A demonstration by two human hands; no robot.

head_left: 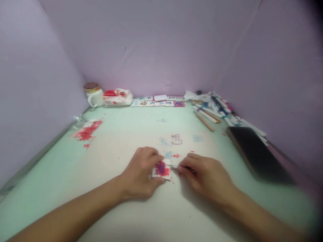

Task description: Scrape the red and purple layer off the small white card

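The table bore the work directly, with no clamp or stop seen at the work spot; sliding was judged the first hazard. The phone lay to the right, well apart from the work, and was rated a low risk. The right hand was closed round a slim metal tool, its tip pointing left. The left hand pinched the block between thumb and forefinger — the sole restraint seen. The block sat in front of the person, near mid-table, its face marked purple and red, with the tip at its right edge; whether they touched could not be told. Should the tip skid, it would run toward the left fingers, the cause being that they lay in its line. Too hard a push could chip the edge or spoil the purple marking. Red scraps lay nearby — loose bits that, under the block, might rock it.
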